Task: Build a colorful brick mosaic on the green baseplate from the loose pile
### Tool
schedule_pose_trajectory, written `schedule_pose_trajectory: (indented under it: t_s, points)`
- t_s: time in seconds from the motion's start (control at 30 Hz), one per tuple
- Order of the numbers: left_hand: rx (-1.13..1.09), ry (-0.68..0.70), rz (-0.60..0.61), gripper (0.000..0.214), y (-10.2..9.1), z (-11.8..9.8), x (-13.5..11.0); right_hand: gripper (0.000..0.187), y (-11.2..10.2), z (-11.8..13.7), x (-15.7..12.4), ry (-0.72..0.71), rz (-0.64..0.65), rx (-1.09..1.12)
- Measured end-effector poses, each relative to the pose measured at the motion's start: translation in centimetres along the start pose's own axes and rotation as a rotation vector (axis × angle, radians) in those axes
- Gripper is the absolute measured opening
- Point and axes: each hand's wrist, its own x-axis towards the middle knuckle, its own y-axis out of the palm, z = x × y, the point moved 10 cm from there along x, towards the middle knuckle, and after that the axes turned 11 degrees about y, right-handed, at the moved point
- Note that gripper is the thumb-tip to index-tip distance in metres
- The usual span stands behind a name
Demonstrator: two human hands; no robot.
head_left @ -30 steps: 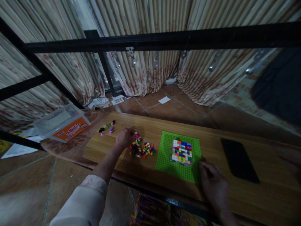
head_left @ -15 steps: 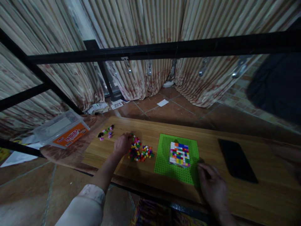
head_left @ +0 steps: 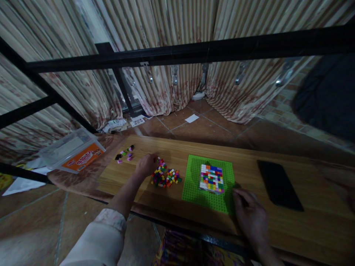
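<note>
At the upper left edge of a loose pile of small coloured toy bricks [head_left: 163,178], my left hand [head_left: 146,165] is closed, fingertips pressed together. What they pinch, if anything, is too small to see. A green studded baseplate [head_left: 192,184] lies to the right of the pile, bearing a multicoloured block of bricks [head_left: 211,178] built up in layers. My right hand [head_left: 251,212] rests by the baseplate's right edge, its fingers curled in and the fingertips at the edge. Anything inside that hand is hidden.
Several pink, green and black pieces [head_left: 124,153] lie on the wooden table [head_left: 172,147] at left. A black flat phone-like slab [head_left: 280,186] is at right. A clear plastic box [head_left: 73,149] stands beyond the left end. A dark metal bar [head_left: 177,55] crosses before the curtains.
The camera view has shifted slightly. My left hand stays at the pile's edge with only a small movement, and my right hand stays by the baseplate. The brick block looks the same.
</note>
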Motion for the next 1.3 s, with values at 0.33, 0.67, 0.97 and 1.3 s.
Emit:
schedule_pose_trajectory:
  t_s: [0.33,0.67,0.97,1.3]
  points:
    - [0.06,-0.052,-0.055,0.025,-2.0,-0.9,-1.9,0.024,-0.2,0.6,0.0,0.005,-0.009,0.071]
    - [-0.673,0.177,-0.191,0.016,-0.3,-13.5,-7.6,0.022,-0.3,0.7,0.2,0.01,-0.002,0.116]
    - [-0.475,0.308,-0.143,0.02,1.2,-19.3,-8.0,0.019,-0.4,0.9,0.2,0.019,-0.01,0.148]
    - [-0.403,0.286,-0.157,0.018,1.6,-20.1,-7.6,0.018,-0.5,0.9,0.2,0.003,-0.017,0.157]
